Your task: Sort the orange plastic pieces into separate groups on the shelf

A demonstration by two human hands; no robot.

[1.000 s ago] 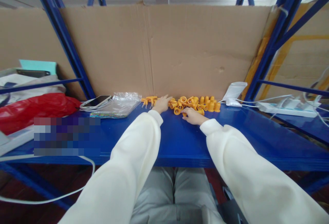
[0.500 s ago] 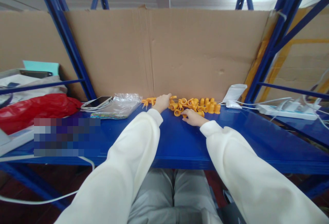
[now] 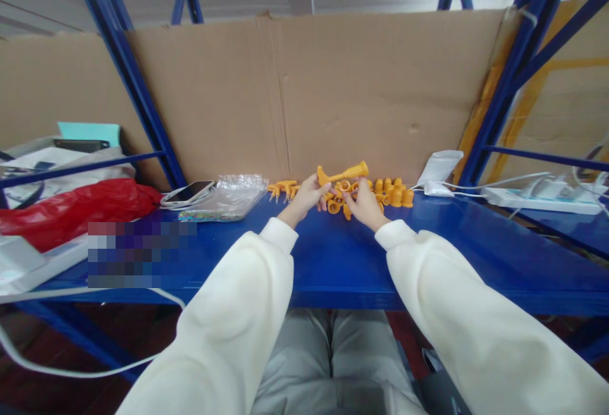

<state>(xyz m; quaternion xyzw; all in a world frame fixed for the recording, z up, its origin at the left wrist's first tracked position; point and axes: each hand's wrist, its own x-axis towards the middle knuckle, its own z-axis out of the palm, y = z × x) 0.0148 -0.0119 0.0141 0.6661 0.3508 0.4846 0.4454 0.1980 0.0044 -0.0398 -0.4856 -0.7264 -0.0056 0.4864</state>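
Fingers of the left hand (image 3: 308,194) are closed around the left end of a long yellow piece (image 3: 340,176), which I now see raised above the blue table (image 3: 333,256); half a second ago that hand was down by the far edge. The right hand (image 3: 367,204) has come up beside it, fingers curled near the piece's flared right end; I can't tell whether it grips anything. I judge that picking up has given way to handling between two hands. Beyond lie loose yellow parts (image 3: 333,207), with yellow cups (image 3: 396,198) to the right and yellow branched pieces (image 3: 284,186) left, near a clear bag (image 3: 233,198).
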